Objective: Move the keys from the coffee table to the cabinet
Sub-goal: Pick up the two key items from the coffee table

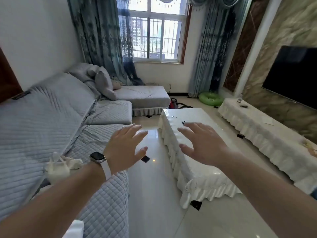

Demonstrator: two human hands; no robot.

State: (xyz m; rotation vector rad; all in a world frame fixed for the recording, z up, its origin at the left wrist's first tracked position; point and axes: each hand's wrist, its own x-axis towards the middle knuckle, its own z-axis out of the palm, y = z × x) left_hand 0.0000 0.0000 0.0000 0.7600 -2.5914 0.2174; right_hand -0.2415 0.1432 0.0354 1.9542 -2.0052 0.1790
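Keys [183, 122] small, dark, on coffee table [202, 115]; left hand [127, 148], right hand [204, 145] grips apart.

Open floor [154, 194] runs between sofa [51, 126] and coffee table [197, 169].

keys [183, 122] on coffee table [197, 115]: tiny dark blob, partly behind right hand [204, 145] fingertips, can't count or make out shape. 2nd small thing on table top [174, 116], too small to ID. Cabinet [257, 127] under TV [291, 76]: near end cut by right edge, body hidden by cloth cover; small items on top [242, 106] too small to tell. TV cut off at right edge. Both forearms run out of frame at bottom. Left hand [123, 148] seen from back only, palm hidden. Sofa [51, 117] cut off left. Red object [174, 103] behind table, mostly hidden. Whole pic slightly soft.
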